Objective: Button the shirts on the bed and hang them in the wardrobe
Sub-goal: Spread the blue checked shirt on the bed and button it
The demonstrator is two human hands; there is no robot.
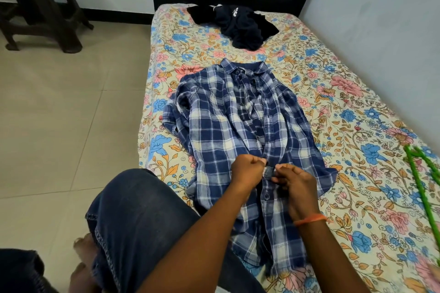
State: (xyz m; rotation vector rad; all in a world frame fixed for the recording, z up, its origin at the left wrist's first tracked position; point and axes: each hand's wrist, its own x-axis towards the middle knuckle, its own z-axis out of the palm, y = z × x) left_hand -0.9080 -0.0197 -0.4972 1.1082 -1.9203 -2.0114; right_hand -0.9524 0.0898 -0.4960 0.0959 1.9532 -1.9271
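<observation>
The blue checked shirt (240, 131) lies flat in the middle of the bed (357, 107), collar at the far end. The left hand (247, 169) and right hand (294, 181) meet at the front strip, fingers pinched tight on the cloth around one button. The button may slip out of its hole, or go into the wrong hole, and then the shirt sits crooked. The higher buttons look open. A dark shirt (238, 24) waits far off, and a green hanger (426, 188) lies at the right.
</observation>
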